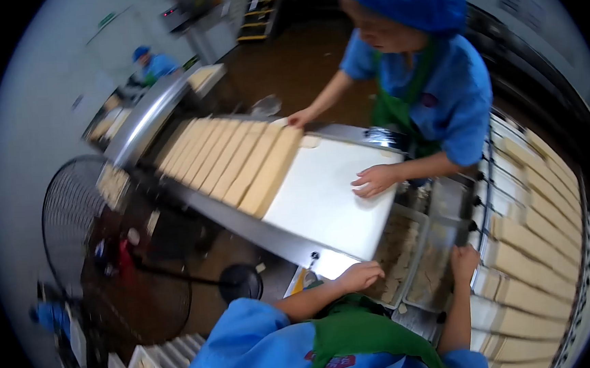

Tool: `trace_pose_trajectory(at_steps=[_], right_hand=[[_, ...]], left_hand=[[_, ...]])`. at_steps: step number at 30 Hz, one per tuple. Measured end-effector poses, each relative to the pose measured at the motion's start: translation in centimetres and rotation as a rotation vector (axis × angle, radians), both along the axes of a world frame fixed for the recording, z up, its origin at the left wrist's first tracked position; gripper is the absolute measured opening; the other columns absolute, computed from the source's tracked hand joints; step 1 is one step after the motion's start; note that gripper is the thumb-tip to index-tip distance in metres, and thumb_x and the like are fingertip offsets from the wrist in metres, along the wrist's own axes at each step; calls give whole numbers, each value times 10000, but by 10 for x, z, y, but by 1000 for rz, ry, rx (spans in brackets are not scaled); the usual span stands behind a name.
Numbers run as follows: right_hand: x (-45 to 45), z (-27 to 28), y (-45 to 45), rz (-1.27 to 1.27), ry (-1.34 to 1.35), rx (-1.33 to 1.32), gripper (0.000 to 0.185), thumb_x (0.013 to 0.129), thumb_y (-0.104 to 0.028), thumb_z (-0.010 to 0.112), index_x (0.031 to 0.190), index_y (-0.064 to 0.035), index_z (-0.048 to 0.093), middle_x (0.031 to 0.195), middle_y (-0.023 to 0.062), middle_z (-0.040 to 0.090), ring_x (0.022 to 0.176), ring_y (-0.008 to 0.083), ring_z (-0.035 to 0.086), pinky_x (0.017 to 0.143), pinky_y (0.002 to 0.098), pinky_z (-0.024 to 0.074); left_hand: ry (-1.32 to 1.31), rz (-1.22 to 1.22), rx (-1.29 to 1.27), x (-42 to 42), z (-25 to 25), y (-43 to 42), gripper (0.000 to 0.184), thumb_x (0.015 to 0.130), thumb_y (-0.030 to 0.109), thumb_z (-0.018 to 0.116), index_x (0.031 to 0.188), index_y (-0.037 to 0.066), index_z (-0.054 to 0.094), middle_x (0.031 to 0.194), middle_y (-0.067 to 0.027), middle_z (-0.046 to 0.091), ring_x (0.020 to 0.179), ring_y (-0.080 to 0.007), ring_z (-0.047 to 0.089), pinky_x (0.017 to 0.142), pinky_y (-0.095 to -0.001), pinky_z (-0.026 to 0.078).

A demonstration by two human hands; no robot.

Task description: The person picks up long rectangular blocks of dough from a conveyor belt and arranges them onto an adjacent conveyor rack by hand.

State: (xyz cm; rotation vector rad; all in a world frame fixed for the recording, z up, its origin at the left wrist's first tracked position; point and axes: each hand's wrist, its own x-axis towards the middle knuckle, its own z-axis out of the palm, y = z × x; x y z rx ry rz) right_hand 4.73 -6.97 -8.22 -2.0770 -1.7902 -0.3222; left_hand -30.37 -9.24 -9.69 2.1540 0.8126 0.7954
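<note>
- The worker's left hand (359, 276) curled just beside the corner of the white conveyor belt (336, 191); whether it pinched anything could not be told.
- The right hand (465, 262), left of more slabs (529, 261), bunched its fingers, contents hidden.
- Pale dough slabs (271, 172) lay up-belt of the left grip; level, spread-fingered support seemed kindest, clear of a co-worker's hand (377, 179).

Room over white belt (320, 206); co-worker's hand (377, 179) in way.

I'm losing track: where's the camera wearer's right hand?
In the head view, right of centre, the right hand is between the bins and the rightmost pale strips.
</note>
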Motion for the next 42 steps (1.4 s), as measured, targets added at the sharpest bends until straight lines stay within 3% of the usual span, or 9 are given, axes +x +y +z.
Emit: trace_pose_trajectory(at_steps=[6, 10, 12, 16, 23, 30, 36, 38, 42], right_hand=[[12, -3, 2, 48, -4, 15, 294, 783, -234, 637, 584, -19, 606, 653, 165, 561, 646, 359, 559, 627, 471, 424], [6, -1, 7, -24, 156, 133, 380, 794, -203, 646, 518, -15, 465, 550, 154, 465, 506, 324, 453, 505, 440, 337], [-20, 15, 10, -50, 157, 221, 432, 802, -179, 648, 491, -16, 396, 518, 147, 427, 455, 299, 399, 468, 428, 296], [-98, 37, 15, 93, 427, 277, 468, 863, -100, 617, 521, -37, 305, 476, 88, 317, 430, 185, 244, 430, 365, 220], [-265, 73, 56, 405, 671, 163, 368, 820, 2, 623, 581, -38, 345, 553, 93, 391, 488, 193, 350, 492, 341, 326], [-381, 56, 127, 739, 736, -57, 295, 708, 52, 640, 608, -45, 379, 716, 112, 515, 637, 274, 504, 579, 352, 413], [-452, 2, 213, 766, 455, -264, 202, 745, -88, 643, 649, -51, 470, 767, 145, 536, 735, 336, 537, 657, 419, 442], [-478, -16, 246, 756, 432, -223, 151, 748, -152, 661, 791, -47, 562, 880, 159, 559, 880, 351, 534, 777, 447, 436], [-531, -24, 308, 475, 258, -341, 601, 813, -348, 629, 1294, -34, 454, 1338, 225, 412, 1191, 388, 427, 998, 455, 368]], left_hand=[[-84, 407, 4, -58, 19, -3, 184, 768, -21, 537, 908, 59, 625, 923, -109, 620, 847, -289, 615, 790, -345, 503], [-229, 850, 47, -125, 20, 24, 158, 808, 20, 542, 955, 27, 604, 977, -148, 597, 952, -319, 569, 847, -359, 462], [-94, 1147, 207, -165, 31, 43, 239, 820, 60, 569, 1056, 24, 568, 1053, -184, 570, 1028, -356, 520, 909, -409, 416], [93, 1509, 55, -250, 15, 91, 573, 800, 256, 677, 1264, 15, 442, 1289, -227, 416, 1245, -402, 293, 1010, -507, 281], [398, 1519, -549, -309, 6, 159, 897, 705, 418, 752, 1405, 67, 315, 1445, -192, 242, 1315, -390, 208, 1038, -566, 244], [498, 1465, -523, -318, 1, 176, 877, 676, 399, 767, 1385, 90, 353, 1429, -172, 287, 1288, -392, 270, 1020, -569, 253], [459, 1511, -495, -315, -2, 180, 838, 655, 394, 766, 1346, 97, 395, 1329, -206, 344, 1236, -387, 294, 1009, -568, 244], [478, 1465, -524, -312, -1, 172, 822, 666, 362, 764, 1346, 87, 393, 1306, -198, 356, 1221, -382, 297, 1012, -549, 247], [306, 1338, -409, -334, 3, 143, 876, 652, 309, 790, 1355, 25, 353, 1306, -260, 313, 1212, -417, 287, 1013, -514, 273]])
